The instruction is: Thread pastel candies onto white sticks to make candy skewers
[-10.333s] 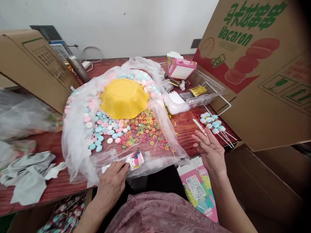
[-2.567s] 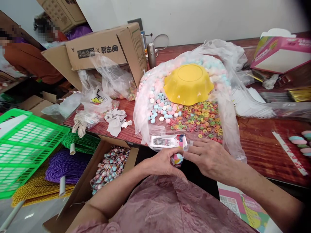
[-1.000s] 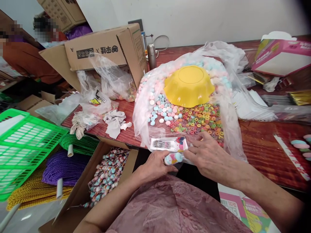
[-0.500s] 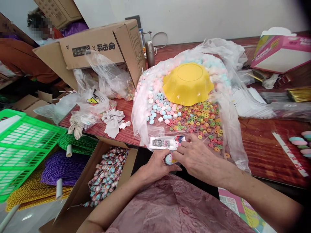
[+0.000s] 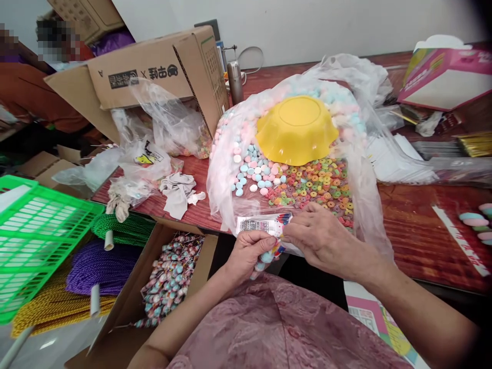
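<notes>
My left hand is closed around a candy stick with pale blue pieces, which slants down toward my lap. At its upper part shows a clear wrapper printed in red, yellow and blue. The fingers of my right hand pinch the edge of this wrapper; their tips are partly hidden. Just behind the hands, a stack of white printed wrappers lies at the table's front edge. Beyond it, loose pink, white and blue candies and ring gummies lie on clear plastic.
A yellow scalloped bowl sits upside down among the candies. On the left stand a cardboard box, a green basket and a low carton of candy sticks. A pink-white box is at right. Another person is at far left.
My left hand has turned, so more of the candy stick shows below it. My right hand has drawn slightly right, with the printed wrapper stretched between both hands.
</notes>
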Tool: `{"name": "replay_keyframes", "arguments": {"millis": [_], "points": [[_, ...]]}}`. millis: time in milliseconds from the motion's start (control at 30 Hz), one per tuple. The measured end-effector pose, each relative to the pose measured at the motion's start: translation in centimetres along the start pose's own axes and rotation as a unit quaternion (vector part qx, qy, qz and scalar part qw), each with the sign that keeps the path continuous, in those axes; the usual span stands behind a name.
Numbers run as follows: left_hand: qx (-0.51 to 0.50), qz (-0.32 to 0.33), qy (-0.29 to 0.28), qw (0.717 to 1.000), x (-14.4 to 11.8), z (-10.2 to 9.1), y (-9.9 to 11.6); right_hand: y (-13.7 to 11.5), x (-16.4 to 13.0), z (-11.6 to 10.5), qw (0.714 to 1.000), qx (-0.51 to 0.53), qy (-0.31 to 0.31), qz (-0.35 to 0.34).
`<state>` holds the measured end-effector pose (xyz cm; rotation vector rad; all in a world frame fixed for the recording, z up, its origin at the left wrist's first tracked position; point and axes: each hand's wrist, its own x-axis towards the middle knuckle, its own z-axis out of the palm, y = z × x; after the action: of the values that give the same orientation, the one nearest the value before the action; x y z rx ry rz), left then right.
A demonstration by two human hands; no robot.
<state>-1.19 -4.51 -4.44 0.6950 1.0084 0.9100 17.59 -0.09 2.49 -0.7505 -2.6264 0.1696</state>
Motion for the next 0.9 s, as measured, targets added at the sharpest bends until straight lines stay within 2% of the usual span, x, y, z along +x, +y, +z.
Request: {"name": "replay_keyframes", "arguments": {"millis": [100,167,200,267,333,367,433,500,567,667,733,900], "points": [[-0.023,0.078,0.057,0.995,0.4,0.5,0.0,-0.3,0.5,0.8,0.999,-0.028,0.025,-0.01],[-0.033,0.106,0.087,0.99,0.6,0.6,0.3,-0.2,0.4,1.2,0.997,0.014,0.072,0.015],[-0.033,0.117,0.098,0.988,0.7,0.6,0.5,-0.2,0.3,1.5,0.99,0.062,0.113,0.049],[-0.022,0.153,0.11,0.982,0.9,0.8,1.0,-0.4,-0.2,2.2,0.949,0.186,0.208,0.147],[-0.008,0.208,0.109,0.972,1.3,1.1,1.2,-1.0,-0.6,3.3,0.896,0.274,0.266,0.229],[-0.003,0.234,0.104,0.967,1.4,1.4,1.1,-1.3,-0.8,4.0,0.883,0.292,0.276,0.244],[-0.001,0.266,0.087,0.96,1.7,1.9,0.8,-1.8,-1.0,5.2,0.883,0.301,0.275,0.231],[-0.009,0.261,0.065,0.963,1.7,2.2,0.2,-1.9,-1.2,5.8,0.882,0.307,0.289,0.208],[-0.012,0.228,0.04,0.973,1.5,2.3,-0.4,-1.4,-1.4,5.8,0.877,0.316,0.305,0.193],[0.01,0.177,0.008,0.984,1.1,1.9,-0.9,-0.8,-1.9,5.3,0.893,0.294,0.296,0.171],[0.026,0.175,0.009,0.984,0.9,1.6,-1.1,-0.8,-2.1,5.2,0.902,0.263,0.304,0.156],[0.011,0.168,0.023,0.985,0.8,1.6,-1.5,-1.7,-2.1,5.4,0.903,0.168,0.366,0.152]]}}
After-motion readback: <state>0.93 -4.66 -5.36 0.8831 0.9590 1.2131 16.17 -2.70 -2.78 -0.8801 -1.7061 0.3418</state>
